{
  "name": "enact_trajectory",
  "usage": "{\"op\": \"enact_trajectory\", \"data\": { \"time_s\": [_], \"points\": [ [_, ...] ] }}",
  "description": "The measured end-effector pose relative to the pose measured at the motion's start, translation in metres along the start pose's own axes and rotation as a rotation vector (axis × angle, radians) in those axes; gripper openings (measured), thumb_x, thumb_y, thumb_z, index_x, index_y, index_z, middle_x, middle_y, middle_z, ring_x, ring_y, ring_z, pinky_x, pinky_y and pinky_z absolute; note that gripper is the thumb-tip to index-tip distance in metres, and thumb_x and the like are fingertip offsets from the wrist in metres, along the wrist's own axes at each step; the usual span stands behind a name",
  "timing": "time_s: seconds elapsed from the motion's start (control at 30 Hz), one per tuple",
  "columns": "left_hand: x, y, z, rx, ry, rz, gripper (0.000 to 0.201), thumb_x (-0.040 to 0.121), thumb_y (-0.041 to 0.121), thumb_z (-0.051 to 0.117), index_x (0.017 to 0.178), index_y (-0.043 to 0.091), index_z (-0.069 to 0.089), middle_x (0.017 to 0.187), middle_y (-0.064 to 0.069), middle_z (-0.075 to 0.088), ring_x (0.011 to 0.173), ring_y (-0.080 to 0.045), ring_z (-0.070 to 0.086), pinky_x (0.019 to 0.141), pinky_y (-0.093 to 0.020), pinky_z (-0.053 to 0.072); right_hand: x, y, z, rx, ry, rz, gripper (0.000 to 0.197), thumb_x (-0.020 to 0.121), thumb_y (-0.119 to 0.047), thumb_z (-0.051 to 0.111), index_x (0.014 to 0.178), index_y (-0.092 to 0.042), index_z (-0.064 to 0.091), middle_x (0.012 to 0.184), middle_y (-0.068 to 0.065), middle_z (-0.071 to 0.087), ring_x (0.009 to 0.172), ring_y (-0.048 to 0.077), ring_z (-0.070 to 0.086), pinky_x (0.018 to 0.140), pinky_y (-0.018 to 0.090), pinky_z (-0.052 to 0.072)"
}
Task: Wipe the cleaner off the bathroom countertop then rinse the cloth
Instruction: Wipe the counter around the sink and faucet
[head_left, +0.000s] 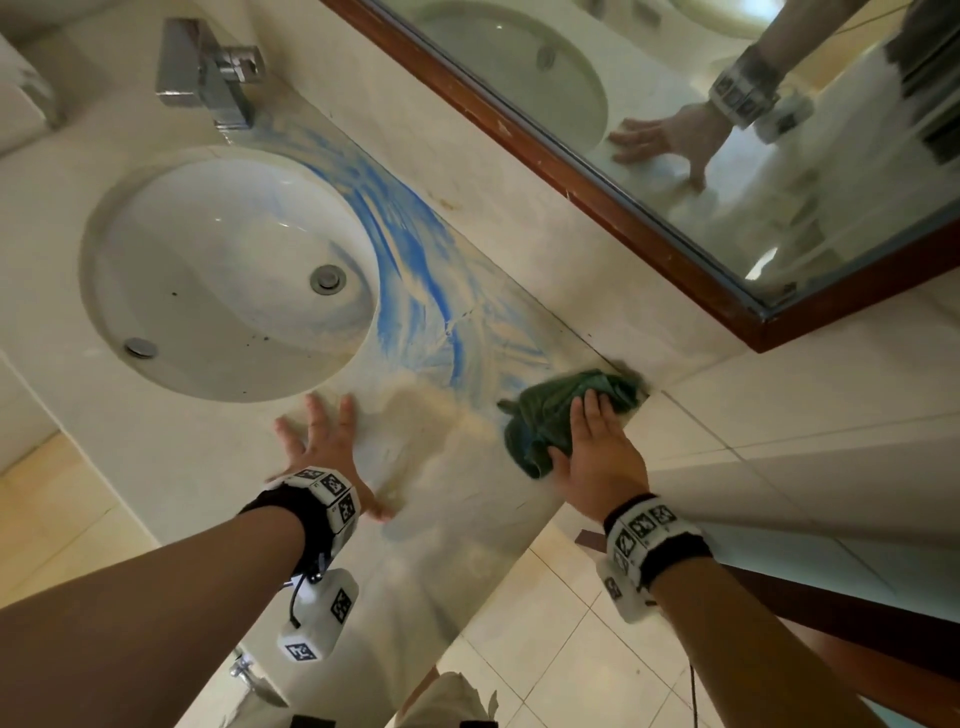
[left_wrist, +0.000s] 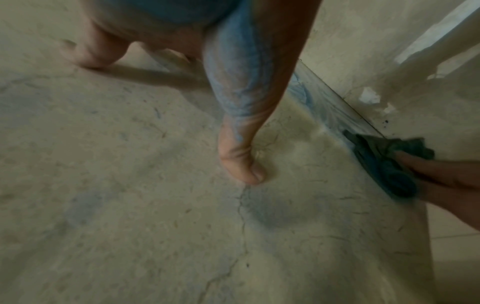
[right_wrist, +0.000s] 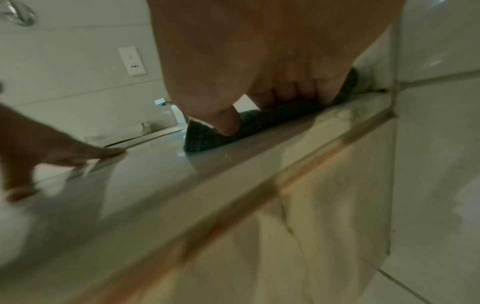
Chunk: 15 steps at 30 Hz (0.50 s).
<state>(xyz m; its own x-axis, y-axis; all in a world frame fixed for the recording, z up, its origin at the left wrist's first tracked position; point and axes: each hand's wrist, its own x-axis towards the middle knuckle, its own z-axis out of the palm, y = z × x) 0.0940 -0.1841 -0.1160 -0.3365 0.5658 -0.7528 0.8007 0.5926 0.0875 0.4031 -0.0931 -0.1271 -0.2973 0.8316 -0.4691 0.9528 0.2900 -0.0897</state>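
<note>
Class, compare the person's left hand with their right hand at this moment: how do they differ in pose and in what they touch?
The left hand lies flat with fingers spread on the bare countertop, holding nothing; the right hand presses a green cloth. The left hand sits near the sink rim; the right hand works at the far corner by the wall. The left hand's palm side looks smeared blue; the right hand's does not. Both wear wrist cameras.

My head view evenly lit and soft, strong wide-angle bending at the edges, mirror (head_left: 727, 130) hazy with pale reflections, motion blur around the cloth (head_left: 550, 415), both my wrist views dimmer, grainy, blurred, faint glare on the wet countertop (right_wrist: 155, 164).
</note>
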Motion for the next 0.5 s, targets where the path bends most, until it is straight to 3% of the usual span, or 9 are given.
{"op": "enact_trajectory", "data": {
  "time_s": [0.07,0.2,0.37,0.5],
  "points": [
    [0.000,0.000,0.000,0.000,-0.004,-0.002,0.161,0.039,0.058,0.091,0.143,0.043,-0.031,0.150,0.004,-0.043,0.138,-0.044,-0.032,0.105,-0.072,0.024,0.031,-0.006,-0.018,-0.001,0.008,-0.004,0.077,0.097,-0.046,0.038,0.155,-0.006,0.007,0.163,0.012,0.003,0.149,0.029,0.007,0.121,0.040,0.016],
    [-0.001,0.001,-0.002,0.011,-0.004,-0.002,0.161,0.040,0.058,0.092,0.143,0.043,-0.030,0.150,0.003,-0.042,0.138,-0.046,-0.031,0.108,-0.070,0.022,0.065,-0.023,-0.038,0.004,-0.007,0.014,0.078,0.097,-0.045,0.040,0.155,-0.008,0.002,0.163,0.010,0.000,0.149,0.028,0.007,0.121,0.037,0.011],
    [-0.004,0.001,-0.004,0.022,0.002,0.000,0.160,0.041,0.056,0.092,0.144,0.041,-0.029,0.152,0.001,-0.040,0.139,-0.046,-0.029,0.109,-0.068,0.021,0.008,-0.012,-0.008,0.046,-0.027,0.004,0.077,0.097,-0.049,0.036,0.155,-0.010,0.004,0.163,0.009,0.000,0.150,0.024,0.001,0.122,0.037,0.013],
    [-0.005,0.002,-0.005,0.004,-0.013,-0.001,0.160,0.043,0.053,0.093,0.144,0.042,-0.030,0.151,0.003,-0.041,0.138,-0.045,-0.031,0.108,-0.069,0.022,-0.047,-0.012,0.029,0.057,-0.047,-0.041,0.079,0.090,-0.052,0.028,0.151,-0.002,0.024,0.159,0.018,0.020,0.147,0.033,0.019,0.118,0.040,0.015]
  ]
}}
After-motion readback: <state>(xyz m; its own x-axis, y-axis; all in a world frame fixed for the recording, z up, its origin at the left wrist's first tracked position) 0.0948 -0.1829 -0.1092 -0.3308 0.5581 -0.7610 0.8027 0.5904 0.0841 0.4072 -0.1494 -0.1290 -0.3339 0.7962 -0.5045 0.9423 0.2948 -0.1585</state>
